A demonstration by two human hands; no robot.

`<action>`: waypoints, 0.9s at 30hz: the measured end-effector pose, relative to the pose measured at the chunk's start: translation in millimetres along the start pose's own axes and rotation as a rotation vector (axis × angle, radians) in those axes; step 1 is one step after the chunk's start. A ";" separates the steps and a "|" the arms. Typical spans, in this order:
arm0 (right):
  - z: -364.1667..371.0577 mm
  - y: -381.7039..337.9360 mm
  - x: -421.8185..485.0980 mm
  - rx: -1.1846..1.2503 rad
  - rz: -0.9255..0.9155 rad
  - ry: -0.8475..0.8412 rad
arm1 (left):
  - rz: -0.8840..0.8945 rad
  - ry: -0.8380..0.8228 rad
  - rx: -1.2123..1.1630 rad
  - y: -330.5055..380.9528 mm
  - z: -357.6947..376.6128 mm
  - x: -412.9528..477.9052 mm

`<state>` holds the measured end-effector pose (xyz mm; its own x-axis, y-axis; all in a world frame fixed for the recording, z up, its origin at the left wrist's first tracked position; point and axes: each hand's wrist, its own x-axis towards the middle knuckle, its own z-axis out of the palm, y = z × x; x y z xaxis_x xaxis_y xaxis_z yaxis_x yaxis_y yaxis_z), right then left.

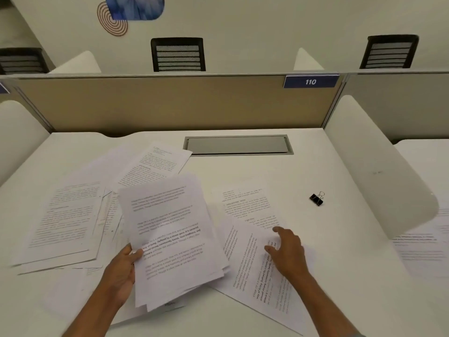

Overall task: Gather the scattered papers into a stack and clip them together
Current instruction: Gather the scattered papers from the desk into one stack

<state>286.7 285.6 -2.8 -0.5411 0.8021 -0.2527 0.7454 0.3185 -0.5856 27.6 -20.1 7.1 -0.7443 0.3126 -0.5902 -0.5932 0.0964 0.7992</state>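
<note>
Left hand [121, 271]: from where I'm watching, it's got a loose bundle of sheets [170, 239] pinched at the left edge, thumb on top, the other fingers hidden underneath. So fingers closed on paper, pretty firm looking.

Bundle of sheets: held up off the white desk [267, 171], tilted a bit, edges not squared at all, a few corners fanning out at the bottom. Printed text on top with a couple of bold lines.

Right hand [289, 251]: palm down, fingers spread wide and a little curled, lying on a rotated sheet [255, 276] on the right side. Not gripping anything as far as I can see, fingertips just on or right above the paper.

Rotated sheet: flat on the desk, text running sideways, its left edge tucked under the held bundle.

Other loose papers: a page [247, 203] just above the right hand, flat on the desk. A messy overlapping pile on the left [65, 220], and one more page further back [153, 166] poking toward the cable tray cover [238, 145].

Binder clip [316, 198]: black, silver wire handles, sitting by itself on the desk to the right, well apart from both hands and all the papers.

Surroundings: tan divider panel [170, 103] at the back with a blue tag reading 110 [310, 81], white side partitions either side.
</note>
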 end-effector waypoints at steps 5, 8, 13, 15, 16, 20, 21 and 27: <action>-5.6 15.9 29.4 -0.424 -0.015 -0.173 | 0.061 0.094 -0.039 0.6 -26.4 9.9; -10.0 12.1 39.3 -0.512 -0.039 -0.196 | 0.068 0.154 -0.033 -2.4 -37.0 14.1; -13.0 6.3 41.5 -0.489 -0.061 -0.240 | 0.055 0.221 -0.041 -10.5 -42.6 19.2; -13.5 6.6 38.4 -0.447 -0.061 -0.262 | 0.048 0.235 -0.044 -14.5 -41.0 20.2; -13.8 7.0 37.0 -0.415 -0.063 -0.273 | 0.047 0.239 -0.049 -15.8 -39.7 20.6; -16.4 12.1 33.9 -0.285 -0.085 -0.292 | 0.044 0.251 -0.058 -16.4 -35.1 22.1; -18.6 14.6 34.7 -0.243 -0.083 -0.293 | 0.046 0.255 -0.055 -15.6 -34.5 22.1; -58.0 34.2 37.9 0.141 -0.008 -0.201 | 0.070 0.267 -0.032 -11.2 -36.2 19.1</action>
<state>314.3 356.2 12.3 -0.6241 0.6786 -0.3873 0.6864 0.2393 -0.6867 8.9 -49.4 -17.3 -0.8357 0.0568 -0.5463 -0.5439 0.0522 0.8375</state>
